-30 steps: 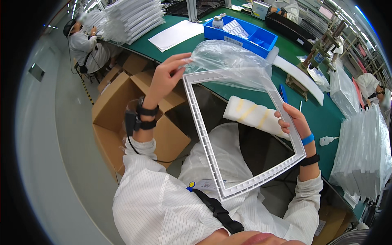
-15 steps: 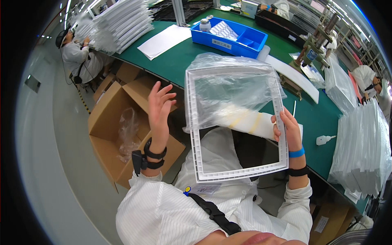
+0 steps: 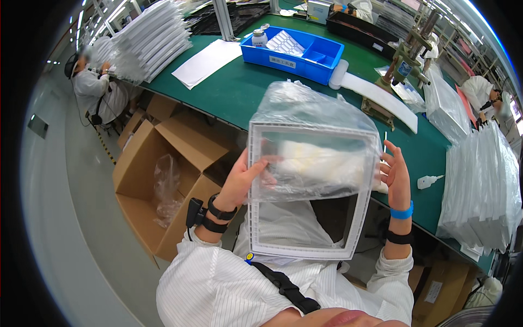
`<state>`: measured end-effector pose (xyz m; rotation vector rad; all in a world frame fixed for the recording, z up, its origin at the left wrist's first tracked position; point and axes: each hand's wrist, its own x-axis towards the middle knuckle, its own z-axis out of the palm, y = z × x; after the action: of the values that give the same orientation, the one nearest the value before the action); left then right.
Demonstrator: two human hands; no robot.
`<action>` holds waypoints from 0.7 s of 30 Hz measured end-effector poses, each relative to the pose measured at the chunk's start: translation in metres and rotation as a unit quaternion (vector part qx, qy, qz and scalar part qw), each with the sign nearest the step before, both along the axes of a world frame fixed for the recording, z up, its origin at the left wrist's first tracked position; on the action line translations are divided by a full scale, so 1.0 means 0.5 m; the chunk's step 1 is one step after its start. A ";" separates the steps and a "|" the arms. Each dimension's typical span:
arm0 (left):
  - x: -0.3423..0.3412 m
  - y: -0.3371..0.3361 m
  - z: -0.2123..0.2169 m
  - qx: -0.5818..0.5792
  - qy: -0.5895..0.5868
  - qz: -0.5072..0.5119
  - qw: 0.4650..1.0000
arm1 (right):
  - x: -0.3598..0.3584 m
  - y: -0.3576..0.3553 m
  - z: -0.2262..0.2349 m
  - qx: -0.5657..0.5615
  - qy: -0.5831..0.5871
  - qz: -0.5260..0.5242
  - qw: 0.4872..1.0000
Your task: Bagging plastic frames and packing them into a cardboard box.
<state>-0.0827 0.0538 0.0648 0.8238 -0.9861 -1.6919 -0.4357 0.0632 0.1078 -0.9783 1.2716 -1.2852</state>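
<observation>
A white rectangular plastic frame (image 3: 302, 252) stands tilted over my lap. A clear plastic bag (image 3: 305, 106) covers its far part, leaving the near end bare. My left hand (image 3: 242, 177) grips the frame's left side, thumb laid across the front over the plastic and fingers behind. Along the right side my right hand (image 3: 396, 174) is open, fingers apart and bent, close to the bag's edge; whether they touch it I cannot tell. A yellowish-white padded roll (image 3: 321, 158) shows through the plastic at the table's edge.
On the green table (image 3: 218, 103) sit a blue divided bin (image 3: 297, 65), white sheets (image 3: 207, 62), a small bottle (image 3: 427, 181) and a metal press (image 3: 406, 62). Bagged stacks (image 3: 479, 191) rise at right. An open cardboard box (image 3: 144, 201) stands left; co-workers sit farther off.
My left hand has come in from the air and taken the frame's left side. My right hand has let go and opened. The bag has slid nearer down the frame.
</observation>
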 end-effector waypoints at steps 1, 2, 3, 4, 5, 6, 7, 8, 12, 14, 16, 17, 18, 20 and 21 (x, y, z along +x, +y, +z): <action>-0.007 0.000 0.002 -0.012 0.009 -0.019 1.000 | 0.011 -0.005 0.006 0.001 0.005 0.018 1.000; -0.013 0.001 0.003 -0.024 0.017 -0.038 0.999 | 0.025 -0.010 0.010 0.001 0.010 0.036 0.999; -0.018 0.003 0.002 -0.031 0.004 -0.030 0.999 | 0.051 -0.001 0.006 -0.037 0.037 0.036 0.998; -0.010 0.008 0.001 -0.034 0.003 -0.025 0.999 | 0.053 0.013 -0.003 -0.041 0.037 0.041 0.998; -0.001 0.012 -0.005 -0.029 0.003 -0.023 0.999 | 0.051 0.028 -0.022 -0.006 -0.008 0.050 0.999; 0.007 0.017 -0.010 -0.024 0.003 -0.021 0.999 | 0.052 0.045 -0.042 0.030 -0.053 0.059 0.996; 0.010 0.028 -0.008 -0.038 -0.014 -0.020 0.999 | 0.066 0.071 -0.063 0.032 -0.055 0.032 0.997; 0.009 0.037 -0.015 -0.040 -0.013 -0.022 0.999 | 0.075 0.103 -0.082 0.033 -0.055 -0.001 0.998; 0.018 0.099 -0.052 -0.052 -0.057 -0.068 0.995 | 0.079 0.231 -0.152 0.007 -0.045 -0.024 0.999; 0.024 0.123 -0.077 -0.053 -0.088 -0.130 0.986 | 0.085 0.281 -0.170 -0.007 -0.012 -0.025 1.000; 0.024 0.135 -0.078 -0.031 -0.085 -0.162 0.983 | 0.087 0.324 -0.219 -0.028 0.075 -0.067 0.995; 0.024 0.136 -0.078 -0.008 -0.083 -0.188 0.979 | 0.084 0.331 -0.239 -0.021 0.073 -0.077 0.994; 0.032 0.136 -0.086 0.001 -0.083 -0.201 0.976 | 0.088 0.348 -0.253 -0.015 0.054 -0.059 0.997; 0.045 0.131 -0.106 -0.034 -0.136 -0.232 0.963 | 0.091 0.397 -0.272 0.008 0.034 -0.066 0.997; 0.048 0.129 -0.108 -0.039 -0.141 -0.248 0.958 | 0.088 0.408 -0.277 0.002 0.001 -0.066 0.998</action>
<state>-0.0588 0.1180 0.0108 0.8236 -1.5462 -1.9705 -0.3917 0.2670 -0.0309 -0.9060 1.3590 -1.3810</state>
